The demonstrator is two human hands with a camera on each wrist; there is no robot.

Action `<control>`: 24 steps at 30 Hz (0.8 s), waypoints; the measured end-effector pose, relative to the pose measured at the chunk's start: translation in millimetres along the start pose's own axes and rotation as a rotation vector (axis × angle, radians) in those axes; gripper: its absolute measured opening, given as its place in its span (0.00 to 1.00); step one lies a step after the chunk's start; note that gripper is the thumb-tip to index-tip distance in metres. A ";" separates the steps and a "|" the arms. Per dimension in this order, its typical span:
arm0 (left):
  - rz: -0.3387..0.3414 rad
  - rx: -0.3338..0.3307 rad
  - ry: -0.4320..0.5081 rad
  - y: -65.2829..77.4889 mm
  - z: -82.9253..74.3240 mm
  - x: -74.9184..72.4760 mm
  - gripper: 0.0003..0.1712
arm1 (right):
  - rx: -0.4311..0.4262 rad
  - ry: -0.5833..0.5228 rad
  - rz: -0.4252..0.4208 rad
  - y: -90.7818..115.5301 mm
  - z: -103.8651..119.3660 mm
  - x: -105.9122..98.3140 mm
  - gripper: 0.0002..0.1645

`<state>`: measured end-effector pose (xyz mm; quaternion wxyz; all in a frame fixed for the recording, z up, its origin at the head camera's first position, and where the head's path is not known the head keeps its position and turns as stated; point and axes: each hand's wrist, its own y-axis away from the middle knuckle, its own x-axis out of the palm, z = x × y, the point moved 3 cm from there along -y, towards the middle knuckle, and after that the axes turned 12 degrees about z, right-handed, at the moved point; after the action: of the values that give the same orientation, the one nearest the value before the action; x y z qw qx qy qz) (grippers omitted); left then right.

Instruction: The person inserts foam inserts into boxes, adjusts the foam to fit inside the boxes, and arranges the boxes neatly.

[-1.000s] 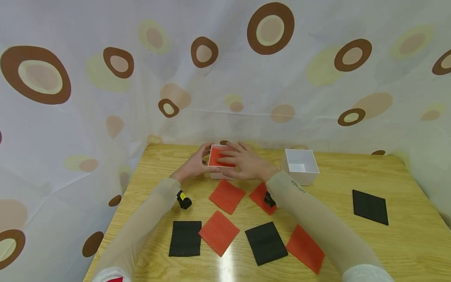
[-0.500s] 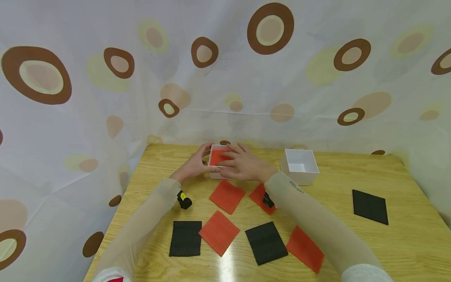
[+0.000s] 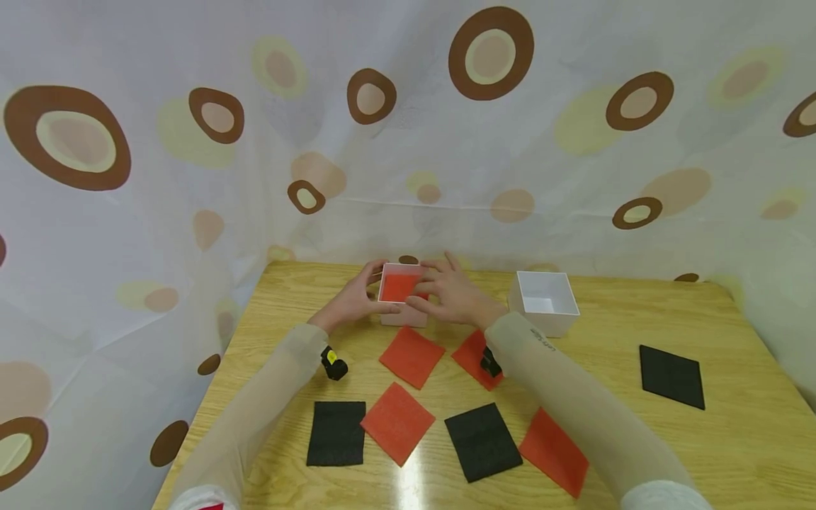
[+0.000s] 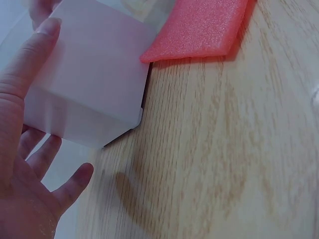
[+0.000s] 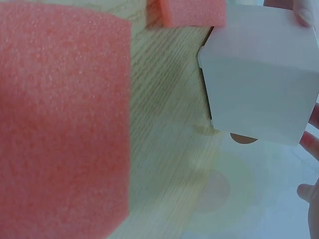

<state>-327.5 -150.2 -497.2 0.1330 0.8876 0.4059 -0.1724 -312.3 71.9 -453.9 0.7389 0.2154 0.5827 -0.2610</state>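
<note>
1. The left hand (image 3: 350, 301) has its grip on a white square open-topped box (image 3: 404, 317): the thumb presses the near wall and the fingers wrap the left side.

2. The right hand (image 3: 459, 297) is released, its fingers loosely spread above the box's right side; some fingertips overlap the opening, but whether they touch the rim or what is inside, I cannot tell.

3. A flat red foam sheet (image 3: 399, 287) lies inside the box, below the rim. It looks squarish, so no long axis stands out.

4. Any further move seems to turn on this: the sheet inside lies immediately left of the right hand's fingertips, which are nearer it than the left hand's, since those stay on the outer wall.

5. On the desk (image 3: 733, 453), a red foam square (image 3: 412, 356) lies just near of the box, its far corner seemingly touching the base.

6. Another red square (image 3: 473, 358) lies right of that, partly hidden by the right forearm.

7. Farther right, a second white open-topped box (image 3: 551, 324) stands well apart from the first, nearer the right hand than the left.
</note>
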 end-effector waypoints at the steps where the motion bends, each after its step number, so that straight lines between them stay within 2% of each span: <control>1: 0.001 0.001 0.001 -0.2 0.2 0.1 0.59 | 0.007 -0.004 -0.001 0.3 -0.6 0.0 0.23; 13: -0.007 0.008 0.010 -0.2 -1.4 0.4 0.58 | -0.011 0.059 0.014 0.7 -0.2 1.8 0.26; 21: -0.003 0.009 0.026 -0.2 2.3 0.3 0.59 | -0.009 0.011 0.082 -4.1 6.0 5.8 0.27; 24: -0.003 0.009 0.021 0.0 1.8 0.3 0.60 | -0.009 0.009 0.082 -3.7 5.3 6.3 0.27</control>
<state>-327.7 -150.6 -499.0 0.1246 0.8892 0.4080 -0.1651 -309.6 64.9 -458.9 0.7472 0.2370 0.5779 -0.2270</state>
